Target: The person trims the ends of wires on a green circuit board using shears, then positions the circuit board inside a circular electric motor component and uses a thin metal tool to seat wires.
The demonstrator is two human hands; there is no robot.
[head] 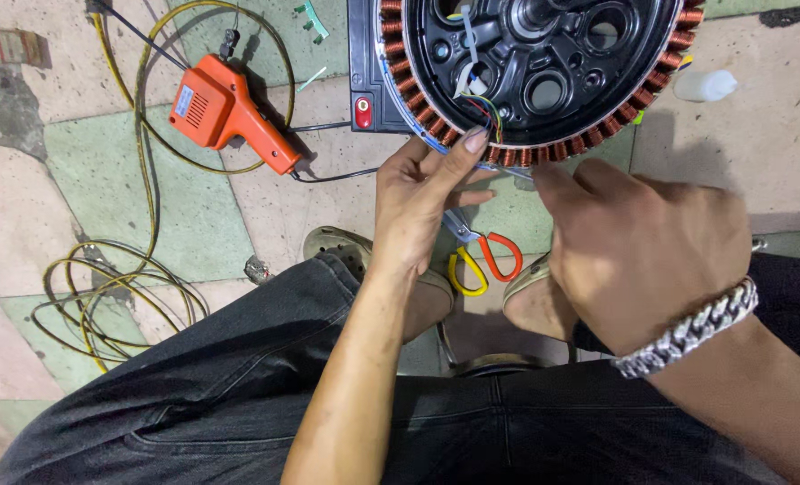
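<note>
One motor stator is sitting at the frame's upper centre. The left hand, half open, is touching its lower rim; the right hand is curling there, grip unclear. One scissors is lying below; one orange soldering gun is lying upper left with open floor around.

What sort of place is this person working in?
Probably a small repair workshop where the work is done on the floor. Both hands, left hand and right hand, work at a motor stator ringed with copper windings, with an orange soldering gun, scissors and coiled yellow wire lying on worn tiles.
</note>
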